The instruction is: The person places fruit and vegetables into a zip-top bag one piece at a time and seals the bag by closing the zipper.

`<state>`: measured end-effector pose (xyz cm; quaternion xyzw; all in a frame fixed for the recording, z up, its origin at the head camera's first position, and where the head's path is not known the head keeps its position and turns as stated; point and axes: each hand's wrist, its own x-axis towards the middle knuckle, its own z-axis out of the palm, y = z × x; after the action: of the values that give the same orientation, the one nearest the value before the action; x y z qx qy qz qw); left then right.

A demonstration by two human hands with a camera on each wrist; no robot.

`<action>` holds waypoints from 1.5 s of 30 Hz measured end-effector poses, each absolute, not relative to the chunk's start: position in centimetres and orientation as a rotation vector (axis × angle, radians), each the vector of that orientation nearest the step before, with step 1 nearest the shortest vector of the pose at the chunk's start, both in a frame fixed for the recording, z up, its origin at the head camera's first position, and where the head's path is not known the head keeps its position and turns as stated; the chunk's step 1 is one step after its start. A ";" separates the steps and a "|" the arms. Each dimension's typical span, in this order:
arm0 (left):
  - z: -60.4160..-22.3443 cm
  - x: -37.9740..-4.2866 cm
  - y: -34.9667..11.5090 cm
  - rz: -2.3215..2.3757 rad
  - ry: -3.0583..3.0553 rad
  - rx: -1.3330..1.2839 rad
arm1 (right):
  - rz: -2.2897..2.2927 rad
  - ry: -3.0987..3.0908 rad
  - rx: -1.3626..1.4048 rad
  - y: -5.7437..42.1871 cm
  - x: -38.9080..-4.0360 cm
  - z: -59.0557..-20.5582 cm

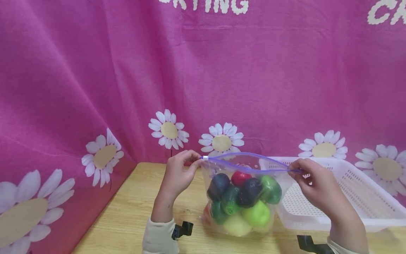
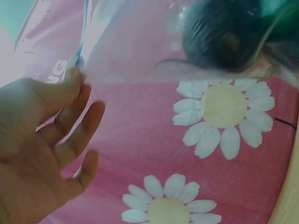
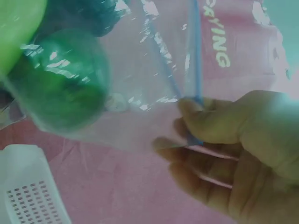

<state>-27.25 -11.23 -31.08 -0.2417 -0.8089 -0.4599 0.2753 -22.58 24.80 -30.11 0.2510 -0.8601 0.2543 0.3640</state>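
Note:
A clear zip bag [image 1: 285,180] with a purple zip strip stands upright on the table, its mouth spread apart in the middle. My left hand [image 1: 181,173] pinches the top left corner, right beside the white slider [image 1: 205,158]. At the opposite corner my right hand [image 1: 318,186] pinches the strip's end between thumb and fingers. Through the plastic show several round fruits or vegetables: dark avocado-like ones [image 1: 250,192], a red one [image 1: 240,178], a light green apple [image 1: 256,214], a pale yellow one [image 1: 237,225] and a glossy green one [image 3: 70,79].
A white perforated plastic basket [image 1: 364,222] sits on the wooden table [image 1: 123,222], behind and right of the bag, partly covered by my right arm. A pink cloth [image 1: 253,81] with daisies hangs behind the table and along its left side.

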 end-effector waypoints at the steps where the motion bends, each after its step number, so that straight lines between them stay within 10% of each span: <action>1: -31.1 -27.2 -11.4 -1.242 -2.188 -0.670 | 0.651 -2.232 0.644 24.8 -22.5 -30.1; 22: -29.7 -25.2 -12.8 -1.215 -2.306 -0.903 | 0.591 -1.922 1.083 8.8 -17.0 -28.8; 45: -28.4 -23.1 -11.9 -1.173 -2.250 -1.257 | 0.387 -2.037 0.752 8.5 -19.3 -31.1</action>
<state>-23.13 -11.85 -28.45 -0.4385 -0.7850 -0.4094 0.1546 -19.32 8.49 -31.07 0.3045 -0.8243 0.1566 0.4509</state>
